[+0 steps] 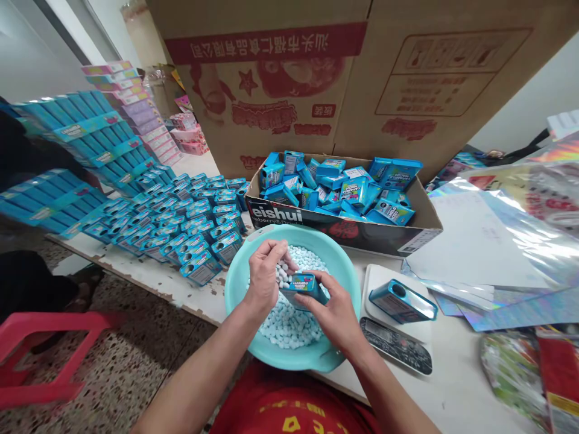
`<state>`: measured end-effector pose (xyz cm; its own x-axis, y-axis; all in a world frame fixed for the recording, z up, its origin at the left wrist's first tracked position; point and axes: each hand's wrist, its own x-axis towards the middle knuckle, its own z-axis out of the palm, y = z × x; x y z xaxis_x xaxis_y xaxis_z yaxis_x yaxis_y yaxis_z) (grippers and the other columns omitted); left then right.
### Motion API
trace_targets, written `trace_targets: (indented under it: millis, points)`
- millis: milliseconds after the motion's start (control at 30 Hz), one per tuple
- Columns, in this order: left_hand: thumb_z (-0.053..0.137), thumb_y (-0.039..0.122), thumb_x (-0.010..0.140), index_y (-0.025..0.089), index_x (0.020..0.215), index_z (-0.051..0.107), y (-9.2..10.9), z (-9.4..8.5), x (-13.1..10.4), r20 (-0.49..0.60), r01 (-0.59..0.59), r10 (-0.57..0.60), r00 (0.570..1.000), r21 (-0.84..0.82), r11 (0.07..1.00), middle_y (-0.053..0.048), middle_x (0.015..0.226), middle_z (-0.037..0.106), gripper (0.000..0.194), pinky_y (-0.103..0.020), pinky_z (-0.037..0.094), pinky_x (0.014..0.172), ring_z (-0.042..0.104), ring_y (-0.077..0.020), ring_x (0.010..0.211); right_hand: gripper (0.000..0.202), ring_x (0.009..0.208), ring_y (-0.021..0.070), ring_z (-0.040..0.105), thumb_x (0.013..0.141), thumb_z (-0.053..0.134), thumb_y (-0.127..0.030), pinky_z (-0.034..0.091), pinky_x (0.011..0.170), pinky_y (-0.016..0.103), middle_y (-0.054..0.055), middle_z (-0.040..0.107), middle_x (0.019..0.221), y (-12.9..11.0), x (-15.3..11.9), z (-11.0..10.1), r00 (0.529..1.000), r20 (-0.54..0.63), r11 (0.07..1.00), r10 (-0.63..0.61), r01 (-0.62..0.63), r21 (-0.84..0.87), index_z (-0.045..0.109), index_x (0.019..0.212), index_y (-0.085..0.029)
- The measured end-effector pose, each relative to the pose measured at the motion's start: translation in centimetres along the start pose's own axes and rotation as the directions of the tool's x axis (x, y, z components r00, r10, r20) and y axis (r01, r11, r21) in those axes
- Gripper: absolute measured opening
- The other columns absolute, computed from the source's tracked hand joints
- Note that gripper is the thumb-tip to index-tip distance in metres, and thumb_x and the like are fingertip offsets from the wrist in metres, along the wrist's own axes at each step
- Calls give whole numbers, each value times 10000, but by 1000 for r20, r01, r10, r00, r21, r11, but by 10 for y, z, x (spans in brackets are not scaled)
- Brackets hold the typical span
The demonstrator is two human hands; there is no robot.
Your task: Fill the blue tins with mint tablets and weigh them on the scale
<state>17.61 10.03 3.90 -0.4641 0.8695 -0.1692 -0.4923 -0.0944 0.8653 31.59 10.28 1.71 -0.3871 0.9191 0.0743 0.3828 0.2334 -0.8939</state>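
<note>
A turquoise basin (237, 301) holds a heap of small pale-blue candies (289, 325). Over it, my left hand (266, 268) is closed around several candies, some showing between thumb and fingers. Gripped between thumb and fingers of my right hand (335, 307) is a small blue candy tin (303, 283), its labelled side toward me. The two hands are close together, with the candies right beside the tin's left end. To the right, another blue tin (402, 301) with a dark round opening rests on a white digital scale (377, 280).
Rows of blue tins (199, 268) stand left of the basin, with stacked display trays (99, 135) behind. An open carton (407, 238) full of tins sits behind the basin, against a large cardboard box (344, 120). Shiny sheets (511, 241) lie right; a red stool (54, 325) stands lower left.
</note>
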Motion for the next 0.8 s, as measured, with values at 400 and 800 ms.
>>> trace_targets:
  millis: [400,800]
  points:
    - [677,363,713,189,689,478,4,0,-6,55,17,-19,998,40,999,92,468,398,266,-217,420,505,568,-119,461,315,984,248,601,699,714,-293,419,912,408,41,681,1021,-2,0,0,998,36,995,44,-48,88,642,998,-225]
    - [607,360,767,205,772,495,7,-26,6,79,-19,7,997,155,988,81,480,402,191,-316,489,702,627,-173,652,361,938,238,608,637,753,-328,440,897,411,40,680,986,6,4,-21,991,-31,975,133,-125,184,658,966,-215]
